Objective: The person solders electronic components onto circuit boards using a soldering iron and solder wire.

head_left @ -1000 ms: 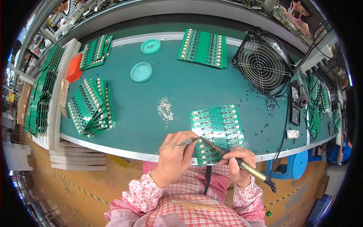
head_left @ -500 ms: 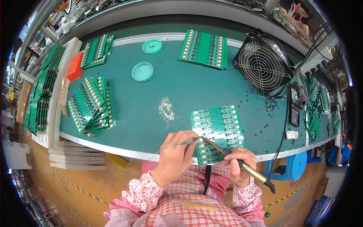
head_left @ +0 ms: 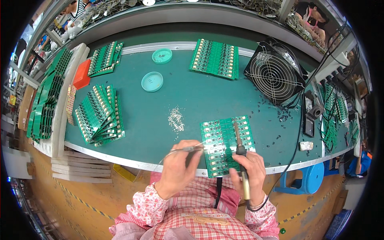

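Head view shows, left to right, a white foam slab (head_left: 63,120), fanned circuit-board stack (head_left: 98,114), shallow round teal dishes (head_left: 152,82), grainy pale components (head_left: 176,119), left hand (head_left: 177,167) pinching thin wire (head_left: 176,150) beside a green circuit panel (head_left: 225,138) on the tabletop (head_left: 146,132), right hand (head_left: 253,170) gripping a soldering iron (head_left: 241,150) above it, and boxy wire-grilled fan (head_left: 274,76).

Bright, even light covers the flat, dark-green tabletop (head_left: 132,116), while whitish glare washes the rectangular green circuit board (head_left: 221,147) at four o'clock. The bare right hand (head_left: 253,170) looks slightly blurred. Fisheye distortion bows the silvery metal table edge (head_left: 136,161) from eight o'clock to four.
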`<state>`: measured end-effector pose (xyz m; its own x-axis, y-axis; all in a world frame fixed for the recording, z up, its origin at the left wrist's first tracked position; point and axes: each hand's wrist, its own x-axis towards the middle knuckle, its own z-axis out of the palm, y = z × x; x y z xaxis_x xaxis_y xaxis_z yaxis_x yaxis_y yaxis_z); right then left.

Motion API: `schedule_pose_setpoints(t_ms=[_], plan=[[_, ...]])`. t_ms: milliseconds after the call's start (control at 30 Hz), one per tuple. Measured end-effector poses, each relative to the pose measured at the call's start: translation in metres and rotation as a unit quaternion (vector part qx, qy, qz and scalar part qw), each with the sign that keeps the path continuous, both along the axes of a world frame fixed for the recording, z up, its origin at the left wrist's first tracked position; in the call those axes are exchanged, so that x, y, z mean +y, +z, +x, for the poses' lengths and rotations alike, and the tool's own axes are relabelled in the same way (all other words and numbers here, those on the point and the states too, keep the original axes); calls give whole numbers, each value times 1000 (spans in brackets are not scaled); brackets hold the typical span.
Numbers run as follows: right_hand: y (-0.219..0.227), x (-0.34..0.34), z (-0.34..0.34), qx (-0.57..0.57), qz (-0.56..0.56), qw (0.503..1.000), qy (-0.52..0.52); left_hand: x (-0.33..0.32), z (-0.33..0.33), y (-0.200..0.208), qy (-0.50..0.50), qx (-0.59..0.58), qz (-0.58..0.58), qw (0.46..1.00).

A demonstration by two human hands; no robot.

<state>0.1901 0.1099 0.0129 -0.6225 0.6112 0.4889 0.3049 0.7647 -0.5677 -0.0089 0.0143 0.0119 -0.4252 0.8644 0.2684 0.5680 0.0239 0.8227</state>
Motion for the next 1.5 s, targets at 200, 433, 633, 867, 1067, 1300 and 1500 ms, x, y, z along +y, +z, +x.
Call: schedule_pose_setpoints(t_ms=[200, 433, 633, 867, 1067, 1300, 1500], plan=[[10, -1, -9, -116, -3, 993, -26, -16, -21, 7, 116, 3, 0, 993], [6, 17, -33, -104, 5, 994, -37, -24, -37, 1, 159, 24, -10, 987], [-3, 15, -29, -34, 24, 996, -78, -21, -36, 1, 162, 51, -16, 985], [-6, 16, -26, -25, 25, 996, -83, -20, -37, -4, 155, 69, -6, 985], [-7, 13, -24, -13, 22, 997, -79, -20, -34, -6, 153, 98, -18, 983], [-6, 8, -25, -8, 16, 996, -82, -22, -32, -6, 153, 121, -10, 981], [-8, 22, -33, 8, 15, 997, -77, -10, -40, -7, 148, 148, 14, 978]])
